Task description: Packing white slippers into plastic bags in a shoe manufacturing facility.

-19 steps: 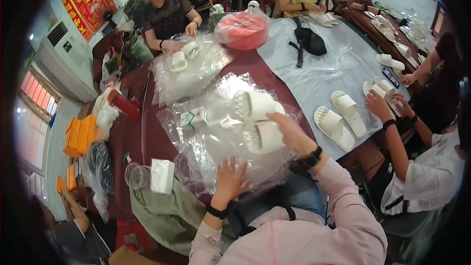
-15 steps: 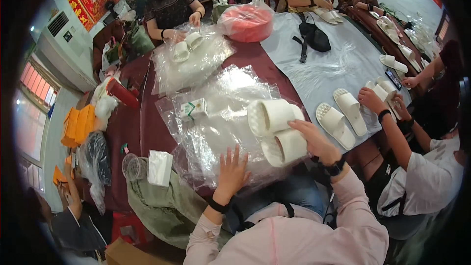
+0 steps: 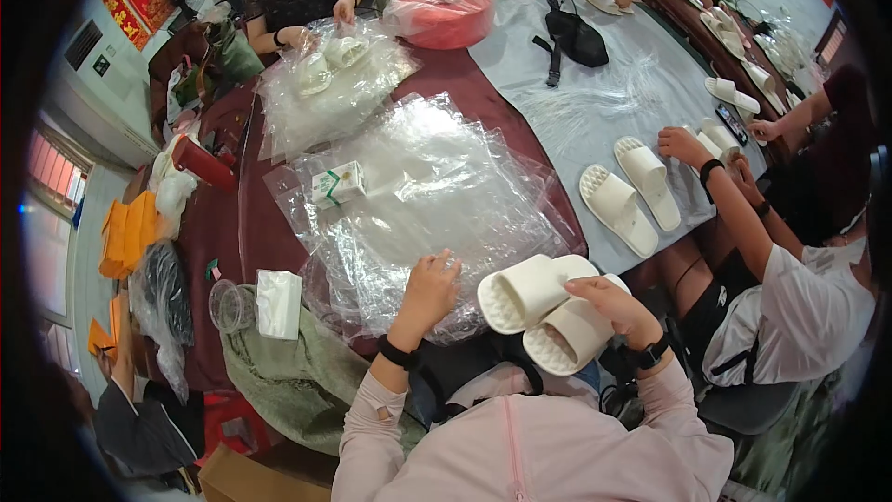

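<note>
My right hand (image 3: 609, 305) grips a pair of white slippers (image 3: 539, 309), soles toward me, held just off the near table edge. My left hand (image 3: 428, 290) rests on the near edge of a stack of clear plastic bags (image 3: 437, 186) spread over the dark red table (image 3: 232, 223). A small green-and-white box (image 3: 337, 183) lies on the bags farther away.
To my right a person in a white shirt handles white slippers (image 3: 632, 193) on a grey-covered table. Across, another person works at a second pile of bags (image 3: 325, 84) with slippers in it. A red basin (image 3: 444, 9) in plastic, a black bag (image 3: 574, 35), a plastic cup (image 3: 226, 305) and tissues (image 3: 277, 302) stand around.
My right hand has drawn the pair of slippers off the bag stack toward me, to the table's near edge. My left hand stays on the bags.
</note>
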Available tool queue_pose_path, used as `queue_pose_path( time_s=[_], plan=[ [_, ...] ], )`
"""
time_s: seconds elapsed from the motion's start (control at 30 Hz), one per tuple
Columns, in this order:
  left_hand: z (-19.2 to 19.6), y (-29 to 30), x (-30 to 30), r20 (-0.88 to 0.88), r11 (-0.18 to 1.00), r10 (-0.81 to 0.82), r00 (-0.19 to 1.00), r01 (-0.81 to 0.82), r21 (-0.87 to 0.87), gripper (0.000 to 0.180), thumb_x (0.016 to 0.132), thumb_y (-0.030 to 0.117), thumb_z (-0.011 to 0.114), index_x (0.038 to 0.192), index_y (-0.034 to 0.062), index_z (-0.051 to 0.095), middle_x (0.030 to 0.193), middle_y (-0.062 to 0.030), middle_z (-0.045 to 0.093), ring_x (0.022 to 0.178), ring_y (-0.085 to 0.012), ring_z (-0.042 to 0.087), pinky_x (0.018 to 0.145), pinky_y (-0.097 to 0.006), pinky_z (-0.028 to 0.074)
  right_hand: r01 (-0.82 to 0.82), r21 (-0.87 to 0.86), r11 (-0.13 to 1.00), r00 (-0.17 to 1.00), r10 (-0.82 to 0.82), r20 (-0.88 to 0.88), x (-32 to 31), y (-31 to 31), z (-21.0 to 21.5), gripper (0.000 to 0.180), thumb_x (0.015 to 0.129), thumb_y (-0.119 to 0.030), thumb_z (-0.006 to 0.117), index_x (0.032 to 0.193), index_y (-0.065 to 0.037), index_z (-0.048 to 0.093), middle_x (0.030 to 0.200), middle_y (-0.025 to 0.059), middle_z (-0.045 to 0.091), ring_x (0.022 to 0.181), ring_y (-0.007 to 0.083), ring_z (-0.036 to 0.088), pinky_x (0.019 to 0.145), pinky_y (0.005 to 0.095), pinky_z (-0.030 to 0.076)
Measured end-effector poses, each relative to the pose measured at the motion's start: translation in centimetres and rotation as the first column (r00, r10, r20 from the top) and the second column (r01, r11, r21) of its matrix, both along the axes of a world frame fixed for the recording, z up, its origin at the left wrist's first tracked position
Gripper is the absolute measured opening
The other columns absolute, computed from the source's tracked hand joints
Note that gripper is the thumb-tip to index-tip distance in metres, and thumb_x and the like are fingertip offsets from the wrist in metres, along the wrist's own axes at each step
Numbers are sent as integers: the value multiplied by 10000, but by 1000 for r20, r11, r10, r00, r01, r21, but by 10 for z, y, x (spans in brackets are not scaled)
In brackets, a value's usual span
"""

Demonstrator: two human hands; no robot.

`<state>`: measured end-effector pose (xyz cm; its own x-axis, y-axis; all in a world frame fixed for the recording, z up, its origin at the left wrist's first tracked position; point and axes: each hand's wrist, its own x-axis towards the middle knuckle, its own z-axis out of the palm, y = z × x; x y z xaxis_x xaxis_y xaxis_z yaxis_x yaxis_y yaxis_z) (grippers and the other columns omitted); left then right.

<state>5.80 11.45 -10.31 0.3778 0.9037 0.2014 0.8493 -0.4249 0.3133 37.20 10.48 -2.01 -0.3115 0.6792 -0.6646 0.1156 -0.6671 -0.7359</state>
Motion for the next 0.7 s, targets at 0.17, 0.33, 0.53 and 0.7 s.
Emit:
queue_pose_path(
  time_s=[0.17,0.33,0.53,0.7],
  plan=[
    [-1,6,-5,140,998,49,989,-45,-34,306,825,138,592,1113,38,613,1170,-149,588,1021,-331,535,896,-404,424,-152,-11,988,985,151,-81,-18,-2,-6,419,895,-368,571,1096,-2,610,963,44,634,802,105,609,689,232,483],
    [11,5,7,280,993,101,955,-114,30,295,861,106,547,1142,30,599,1181,-125,592,1063,-334,531,924,-395,399,17,-27,1000,992,-20,-125,-38,-2,-4,379,916,-344,543,1080,-8,606,960,44,637,793,108,613,691,246,488],
    [40,1,22,206,974,66,976,-107,198,312,865,93,533,1166,35,591,1188,-117,591,1095,-324,518,932,-410,380,268,17,963,939,-258,-226,-56,7,-12,374,936,-335,509,1131,-20,561,992,48,613,839,101,597,705,266,486],
    [51,0,26,209,963,94,973,-142,230,313,866,83,523,1166,29,593,1179,-114,595,1098,-338,511,922,-416,380,222,29,975,933,-204,-297,-69,14,0,381,961,-319,438,1267,-92,435,1138,43,543,1013,136,551,816,298,472]
  ],
)
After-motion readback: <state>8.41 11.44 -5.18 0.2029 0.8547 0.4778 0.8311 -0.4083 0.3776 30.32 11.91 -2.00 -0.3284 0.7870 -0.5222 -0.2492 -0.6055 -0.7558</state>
